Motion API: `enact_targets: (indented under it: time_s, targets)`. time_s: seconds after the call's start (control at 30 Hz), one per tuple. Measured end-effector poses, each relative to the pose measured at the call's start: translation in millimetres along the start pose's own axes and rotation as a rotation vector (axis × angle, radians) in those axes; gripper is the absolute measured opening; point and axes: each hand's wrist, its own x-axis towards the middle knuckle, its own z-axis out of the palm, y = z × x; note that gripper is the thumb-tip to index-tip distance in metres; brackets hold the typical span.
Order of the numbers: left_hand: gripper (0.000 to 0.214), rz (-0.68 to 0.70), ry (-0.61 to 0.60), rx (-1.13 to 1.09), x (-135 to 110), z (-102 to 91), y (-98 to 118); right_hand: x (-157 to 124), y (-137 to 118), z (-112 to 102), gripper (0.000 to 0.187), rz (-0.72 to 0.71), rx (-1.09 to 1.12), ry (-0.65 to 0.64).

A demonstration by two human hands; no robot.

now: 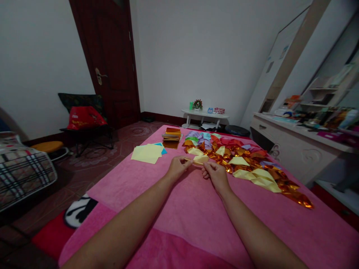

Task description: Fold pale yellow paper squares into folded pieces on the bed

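Observation:
My left hand [177,167] and my right hand [215,172] are both closed on one small folded piece of yellow paper [199,160], held between them just above the pink blanket [179,201]. Each hand pinches one end of it. Right beyond the hands lies a long pile of folded paper shapes [241,157] in gold, yellow, red and purple, running off to the right. A stack of flat yellow sheets [147,153] lies to the left of my left hand, with a blue sheet under its edge. A stack of gold foil sheets [171,136] sits further back.
The pink blanket covers a bed whose left edge drops to a tiled floor. A white dresser [291,149] with clutter stands on the right. A small white table [204,115], a dark door [112,63], a chair with a red cushion [84,117] and a plaid bag [24,170] are around.

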Motion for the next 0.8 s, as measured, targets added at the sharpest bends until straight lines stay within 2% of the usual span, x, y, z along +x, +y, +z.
enact_targets:
  time_s: [0.8]
  targets:
    - [0.042, -0.025, -0.032, -0.076, -1.7, -1.1, 1.2, 1.3, 3.8, -1.2, 0.04, -0.006, -0.015, 0.008]
